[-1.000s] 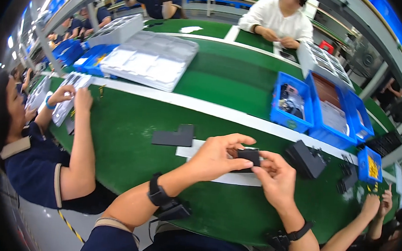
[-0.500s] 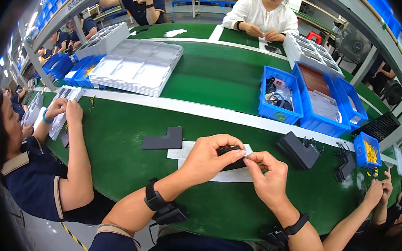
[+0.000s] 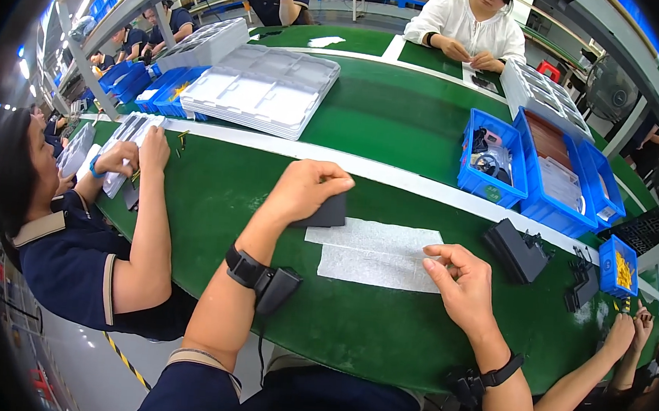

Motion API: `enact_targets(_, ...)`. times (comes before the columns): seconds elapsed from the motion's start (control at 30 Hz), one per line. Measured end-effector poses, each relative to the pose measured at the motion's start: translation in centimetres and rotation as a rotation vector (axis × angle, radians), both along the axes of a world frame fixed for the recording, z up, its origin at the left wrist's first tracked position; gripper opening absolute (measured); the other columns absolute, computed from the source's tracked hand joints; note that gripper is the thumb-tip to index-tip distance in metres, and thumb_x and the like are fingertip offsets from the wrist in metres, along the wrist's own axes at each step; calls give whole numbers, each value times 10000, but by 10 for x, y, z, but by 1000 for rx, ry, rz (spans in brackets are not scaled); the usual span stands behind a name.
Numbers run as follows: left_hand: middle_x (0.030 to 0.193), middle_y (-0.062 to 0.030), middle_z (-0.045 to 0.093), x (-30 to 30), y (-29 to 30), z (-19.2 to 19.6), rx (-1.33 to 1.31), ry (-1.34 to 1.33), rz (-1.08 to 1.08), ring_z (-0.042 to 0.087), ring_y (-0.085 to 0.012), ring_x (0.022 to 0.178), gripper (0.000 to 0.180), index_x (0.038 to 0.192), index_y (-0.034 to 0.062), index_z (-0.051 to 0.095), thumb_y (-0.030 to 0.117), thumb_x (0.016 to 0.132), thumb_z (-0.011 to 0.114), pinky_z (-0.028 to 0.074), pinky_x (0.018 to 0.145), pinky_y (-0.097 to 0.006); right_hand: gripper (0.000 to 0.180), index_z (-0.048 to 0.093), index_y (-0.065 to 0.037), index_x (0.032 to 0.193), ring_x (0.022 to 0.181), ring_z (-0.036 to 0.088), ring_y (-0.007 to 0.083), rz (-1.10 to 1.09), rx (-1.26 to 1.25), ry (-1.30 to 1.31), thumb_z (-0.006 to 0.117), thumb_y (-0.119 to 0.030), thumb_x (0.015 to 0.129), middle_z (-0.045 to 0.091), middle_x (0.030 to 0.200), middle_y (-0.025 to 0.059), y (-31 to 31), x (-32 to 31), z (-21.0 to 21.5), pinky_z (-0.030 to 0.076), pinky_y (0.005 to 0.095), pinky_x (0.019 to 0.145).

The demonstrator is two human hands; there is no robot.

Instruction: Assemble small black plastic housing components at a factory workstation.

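Note:
My left hand [image 3: 309, 190] has its fingers curled over a flat dark grey plastic part [image 3: 327, 214] that lies on the green belt at the left end of a white foam sheet [image 3: 375, 256]. My right hand [image 3: 458, 285] rests at the right edge of that sheet. Its fingers are loosely bent and apart, and I see nothing in them. Both wrists carry black straps, and a small black device hangs from the left strap.
Black plastic housings [image 3: 517, 251] lie to the right, near a small blue bin of yellow pieces [image 3: 619, 270]. Larger blue bins [image 3: 493, 165] and a stack of white trays [image 3: 265, 88] stand beyond the white stripe. A seated co-worker [image 3: 74, 249] works at the left. Another person's hands [image 3: 634, 328] are at the right.
My hands were together over the white sheet, holding a small black piece. They have parted: the left reached left onto the dark grey part, and the right stayed by the sheet with nothing visible in it.

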State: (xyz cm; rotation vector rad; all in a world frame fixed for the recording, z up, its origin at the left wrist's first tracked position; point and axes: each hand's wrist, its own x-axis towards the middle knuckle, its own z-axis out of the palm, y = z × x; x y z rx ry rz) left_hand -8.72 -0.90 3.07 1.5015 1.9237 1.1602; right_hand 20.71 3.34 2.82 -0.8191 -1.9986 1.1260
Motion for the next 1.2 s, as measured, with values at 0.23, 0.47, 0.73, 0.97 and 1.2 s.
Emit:
enact_targets(0.23, 1091, -147, 675, 12, -4, -2, 155, 471, 114, 614, -302, 1016, 319, 1107, 50, 695, 244, 853, 695, 474, 897, -373, 336, 675, -11, 980, 1003, 571, 318, -274, 689, -243, 787, -51, 665, 673, 994, 110, 37, 23, 10, 467, 404, 839)
enact_targets(0.47, 1081, -112, 692, 92, -1, -2, 259, 195, -250, 623, -265, 1029, 271, 1063, 53, 702, 169, 820, 736, 494, 898, -361, 803, 463, -52, 1382, 1068, 572, 384, -302, 683, -602, 800, -49, 653, 613, 1159, 200, 70, 63, -1, 443, 461, 918)
enact_targets(0.73, 1053, -115, 699, 103, 1, -15, 262, 187, -414, 634, -285, 990, 241, 1035, 56, 709, 170, 823, 728, 506, 883, -384, 852, 417, -158, 1432, 818, 642, 393, -266, 566, -895, 774, -109, 660, 655, 897, 192, 77, 53, 20, 498, 470, 826)
enact_targets(0.97, 1041, -119, 688, 107, -1, -38, 350, 117, -453, 627, -308, 1003, 247, 1034, 55, 702, 159, 811, 716, 500, 889, -410, 767, 464, -91, 1366, 913, 636, 421, -219, 575, -848, 734, -179, 653, 656, 987, 239, 100, 57, 0, 506, 491, 795)
enact_targets(1.2, 993, -101, 676, 121, 0, -34, 282, 84, -452, 595, -303, 992, 184, 969, 62, 698, 158, 811, 699, 496, 855, -413, 778, 447, -16, 1360, 1050, 559, 487, -151, 480, -789, 671, 24, 616, 593, 1149, 307, 93, 63, 5, 442, 482, 933)
